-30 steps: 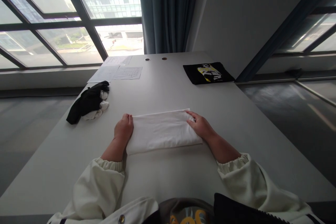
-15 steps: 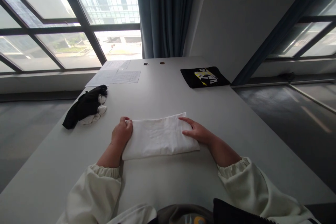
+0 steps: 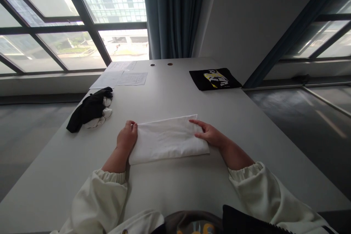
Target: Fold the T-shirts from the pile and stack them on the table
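A folded white cloth [image 3: 167, 140] lies in front of me on the pale table, roughly rectangular, with its upper right corner pointing up. At its upper left corner, my left hand [image 3: 128, 136] pinches the edge between thumb and fingers. My right hand [image 3: 210, 133] rests at the right end of the cloth, thumb and forefinger spread apart on its surface; the other fingers are partly hidden behind them.
On the table [image 3: 164, 98], a black garment with white parts [image 3: 91, 109] lies crumpled at the left. Paper sheets [image 3: 131, 78] are at the back left. A folded black cloth with a yellow and white print [image 3: 215, 79] lies at the back right.
The upper edge of the white cloth looks straighter and its surface smoother. My right hand has shifted slightly to the right along with the cloth's upper right corner.
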`<move>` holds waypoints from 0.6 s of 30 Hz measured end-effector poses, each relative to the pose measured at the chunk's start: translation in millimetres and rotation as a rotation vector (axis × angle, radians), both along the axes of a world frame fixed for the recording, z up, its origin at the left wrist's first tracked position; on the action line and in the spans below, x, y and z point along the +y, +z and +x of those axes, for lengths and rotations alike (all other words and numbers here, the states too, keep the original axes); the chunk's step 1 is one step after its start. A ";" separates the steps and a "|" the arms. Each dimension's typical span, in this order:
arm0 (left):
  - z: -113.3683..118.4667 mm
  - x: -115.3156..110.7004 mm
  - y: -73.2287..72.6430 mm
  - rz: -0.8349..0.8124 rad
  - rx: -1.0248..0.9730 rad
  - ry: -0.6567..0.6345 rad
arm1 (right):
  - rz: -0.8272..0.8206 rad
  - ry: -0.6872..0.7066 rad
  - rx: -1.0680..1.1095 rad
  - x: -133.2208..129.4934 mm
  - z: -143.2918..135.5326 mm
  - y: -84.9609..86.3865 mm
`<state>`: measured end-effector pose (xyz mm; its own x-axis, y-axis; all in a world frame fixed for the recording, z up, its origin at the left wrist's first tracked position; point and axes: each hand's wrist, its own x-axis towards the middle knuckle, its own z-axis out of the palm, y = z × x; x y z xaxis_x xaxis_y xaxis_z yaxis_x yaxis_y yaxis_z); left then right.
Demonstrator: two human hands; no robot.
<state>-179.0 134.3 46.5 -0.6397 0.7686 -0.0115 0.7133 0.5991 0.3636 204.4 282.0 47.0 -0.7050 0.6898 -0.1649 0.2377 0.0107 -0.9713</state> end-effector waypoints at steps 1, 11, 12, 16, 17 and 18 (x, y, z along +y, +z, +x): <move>0.0 0.1 -0.2 0.004 0.000 -0.003 | 0.039 0.002 -0.016 -0.8 0.2 1.8; 0.4 1.0 -0.2 -0.029 0.031 0.039 | 0.085 0.046 -0.041 -1.4 -13.6 16.8; 1.0 0.9 0.3 -0.035 0.026 0.040 | 0.084 0.043 -0.037 1.9 -15.0 22.0; 3.5 1.0 0.0 -0.020 0.005 0.041 | 0.198 0.106 -0.018 20.1 -21.4 65.9; 4.1 1.1 -0.7 -0.003 0.004 0.034 | 0.241 0.135 -0.027 25.9 -23.7 81.9; 4.5 1.1 -1.4 0.016 0.004 0.024 | 0.275 0.175 -0.044 32.4 -26.3 98.9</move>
